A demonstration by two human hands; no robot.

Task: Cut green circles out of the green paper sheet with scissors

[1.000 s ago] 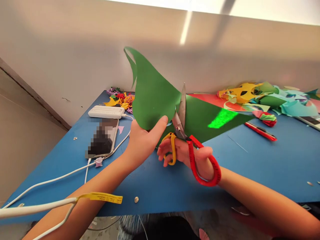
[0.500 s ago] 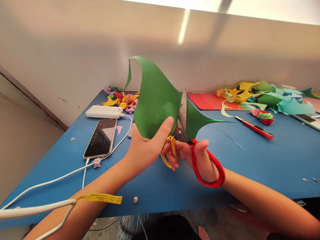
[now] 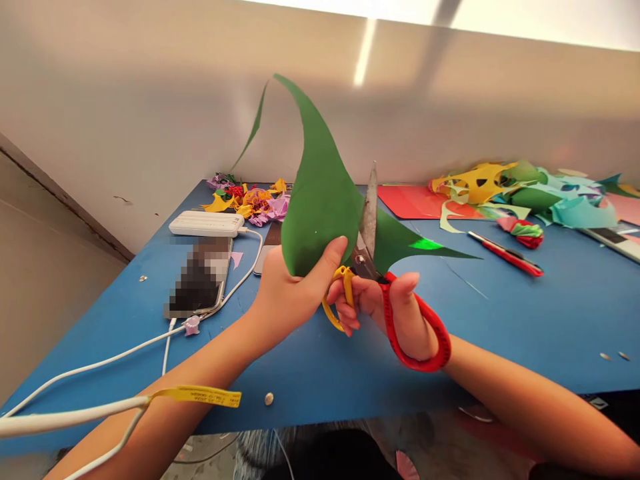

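Note:
A curved piece of green paper point(image 3: 323, 193) stands upright above the table, its thin tip bending over at the upper left. My left hand point(image 3: 295, 287) pinches its lower edge, thumb in front. My right hand point(image 3: 395, 303) is in the handles of the scissors point(image 3: 369, 230), one loop red and one yellow. The metal blades point up across the paper, slightly apart. To the right of the blades the paper runs out into a long narrow point. The fingers of my left hand behind the paper are hidden.
On the blue table point(image 3: 310, 373) lie a phone point(image 3: 200, 273), a white power bank point(image 3: 206, 224) with cables, crumpled paper flowers point(image 3: 257, 202), a red sheet point(image 3: 415, 202), a red cutter point(image 3: 506, 253), a paper rosebud point(image 3: 527, 233) and coloured scraps point(image 3: 540, 190). A wall stands behind.
The green paper has turned and its curled tip has risen higher. The strip right of the blades has swung a little lower. Both hands keep their hold, nearly in place.

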